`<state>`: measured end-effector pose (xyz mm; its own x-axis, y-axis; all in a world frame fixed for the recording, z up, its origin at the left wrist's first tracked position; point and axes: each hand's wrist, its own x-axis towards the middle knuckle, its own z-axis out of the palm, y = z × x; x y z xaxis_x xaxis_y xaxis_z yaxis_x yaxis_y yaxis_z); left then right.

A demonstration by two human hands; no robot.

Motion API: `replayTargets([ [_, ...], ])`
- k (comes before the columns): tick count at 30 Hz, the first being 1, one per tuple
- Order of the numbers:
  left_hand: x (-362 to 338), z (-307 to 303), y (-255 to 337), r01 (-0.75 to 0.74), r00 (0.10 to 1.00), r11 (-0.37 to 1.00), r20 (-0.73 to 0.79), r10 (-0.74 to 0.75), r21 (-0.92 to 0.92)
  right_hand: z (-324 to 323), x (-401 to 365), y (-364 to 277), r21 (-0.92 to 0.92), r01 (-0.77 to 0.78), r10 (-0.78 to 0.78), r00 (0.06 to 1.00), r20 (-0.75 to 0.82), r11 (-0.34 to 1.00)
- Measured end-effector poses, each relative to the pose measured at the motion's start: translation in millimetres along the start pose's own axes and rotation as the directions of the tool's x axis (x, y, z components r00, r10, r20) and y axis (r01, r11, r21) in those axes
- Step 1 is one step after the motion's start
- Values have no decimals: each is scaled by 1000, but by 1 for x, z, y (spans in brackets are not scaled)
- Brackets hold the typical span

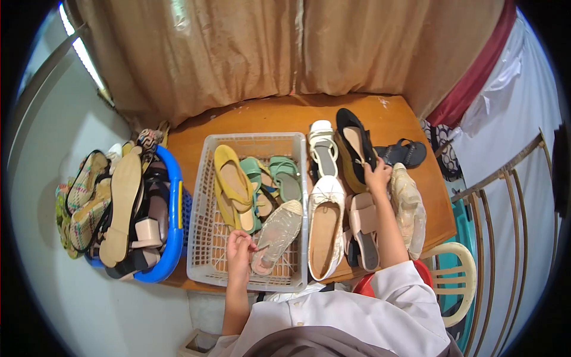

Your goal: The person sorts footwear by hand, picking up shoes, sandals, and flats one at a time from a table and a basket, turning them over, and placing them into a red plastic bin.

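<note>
left hand [241,247] maybe pinching glitter shoe [278,232]; right hand [377,175] grips black shoe [352,149]

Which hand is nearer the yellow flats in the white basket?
Left. The left hand is inside the white basket, just short of the yellow flats, by the glittery shoe. The right hand is out on the table to their right, on the black shoe.

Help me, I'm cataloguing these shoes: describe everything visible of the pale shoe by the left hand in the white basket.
The pale shoe is a flat slip-on, silvery beige with a glittery, see-through look. It lies slanted in the near right corner of the white basket, toe toward the far right, heel toward the near wall. The left hand has fingers at its heel; whether they grip cannot be told. Green sandals lie beyond its toe.
</note>
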<state>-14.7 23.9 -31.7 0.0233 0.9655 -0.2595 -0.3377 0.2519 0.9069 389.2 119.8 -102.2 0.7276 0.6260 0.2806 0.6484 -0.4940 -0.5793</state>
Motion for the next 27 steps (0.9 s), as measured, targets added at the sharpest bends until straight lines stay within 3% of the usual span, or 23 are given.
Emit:
replayTargets([
  [2,9,-10,-2,-4,999,988,43,-2,155,-8,-1,1,129,38,-36,999,-17,991],
  [3,28,-30,-25,-118,993,935,60,104,333,-17,-1,-1,183,45,-48,999,12,982],
  [6,53,-33,-20,-125,984,625,18,176,771,-59,-19,-32,456,-148,40,970,239,877],
  [8,71,-23,-9,-300,918,389,152,367,871,-82,-33,-53,598,-251,33,936,351,761],
  [10,82,1,5,-221,893,152,137,428,963,-96,-50,-70,658,-218,-39,935,351,721],
  [13,108,4,-4,-119,927,12,107,359,993,-116,-72,-98,730,-220,-127,913,388,647],
  [16,115,1,-4,-134,948,23,121,293,991,-132,-86,-110,736,-214,-176,893,413,643],
  [19,126,-17,-4,-346,873,347,164,459,872,-141,-90,-106,762,-233,-201,881,428,604],
  [22,109,-17,18,-487,649,299,110,753,821,-139,-96,-100,790,-209,-269,864,425,577],
  [23,101,-16,28,-521,616,318,92,782,792,-138,-99,-99,798,-195,-297,857,421,570],
  [26,68,-4,51,-536,638,500,-61,768,680,-137,-121,-118,792,-407,-391,708,589,455],
  [27,54,0,57,-544,612,430,-10,791,720,-133,-128,-124,743,-528,-433,604,669,412],
])
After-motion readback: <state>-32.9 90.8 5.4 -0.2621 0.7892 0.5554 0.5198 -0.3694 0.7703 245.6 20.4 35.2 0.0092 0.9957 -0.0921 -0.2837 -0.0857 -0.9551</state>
